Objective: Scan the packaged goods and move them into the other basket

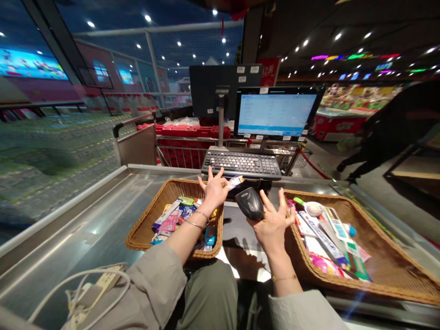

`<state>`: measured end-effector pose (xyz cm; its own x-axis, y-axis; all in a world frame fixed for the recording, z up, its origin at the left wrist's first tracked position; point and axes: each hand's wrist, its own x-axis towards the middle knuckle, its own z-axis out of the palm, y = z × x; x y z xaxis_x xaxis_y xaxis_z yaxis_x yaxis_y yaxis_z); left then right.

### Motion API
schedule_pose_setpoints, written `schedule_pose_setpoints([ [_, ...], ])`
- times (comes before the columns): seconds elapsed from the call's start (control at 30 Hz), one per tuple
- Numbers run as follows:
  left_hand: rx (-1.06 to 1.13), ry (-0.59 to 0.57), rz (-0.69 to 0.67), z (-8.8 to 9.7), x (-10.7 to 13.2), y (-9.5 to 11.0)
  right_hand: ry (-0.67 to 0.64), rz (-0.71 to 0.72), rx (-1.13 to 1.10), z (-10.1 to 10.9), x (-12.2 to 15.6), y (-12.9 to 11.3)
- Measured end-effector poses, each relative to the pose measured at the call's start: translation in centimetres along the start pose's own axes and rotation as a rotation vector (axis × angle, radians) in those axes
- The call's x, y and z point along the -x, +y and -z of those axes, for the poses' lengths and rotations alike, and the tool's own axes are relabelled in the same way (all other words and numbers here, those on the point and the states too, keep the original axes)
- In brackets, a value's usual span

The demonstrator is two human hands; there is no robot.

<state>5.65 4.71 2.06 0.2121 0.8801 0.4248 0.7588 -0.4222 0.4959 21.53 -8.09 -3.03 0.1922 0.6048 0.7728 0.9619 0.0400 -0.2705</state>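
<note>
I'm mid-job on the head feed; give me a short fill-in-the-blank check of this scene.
1. The left hand holds a small packet, and the right hand is at a barcode scanner whose colour is ____.
2. The wicker baskets number ____.
3. The lit monitor stands to the ____ of the monitor seen from behind.
4. The power strip lies in the picture's lower ____ corner.

Missing words: black; two; right; left.

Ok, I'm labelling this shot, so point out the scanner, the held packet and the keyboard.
Scanner (249, 203): head view, on its black casing.
Packet (235, 182): head view, on its visible face.
Keyboard (242, 163): head view, on its middle keys.
</note>
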Motion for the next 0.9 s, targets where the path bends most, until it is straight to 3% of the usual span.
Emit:
schedule_pose_setpoints([
  [0.47,-0.018,0.012,-0.007,-0.2,0.2,0.2,-0.012,-0.053,0.063,0.1,0.0,-0.4],
  [0.9,-0.069,0.004,-0.110,0.0,0.4,2.1,0.065,-0.144,0.129,2.8,-0.4,0.3],
])
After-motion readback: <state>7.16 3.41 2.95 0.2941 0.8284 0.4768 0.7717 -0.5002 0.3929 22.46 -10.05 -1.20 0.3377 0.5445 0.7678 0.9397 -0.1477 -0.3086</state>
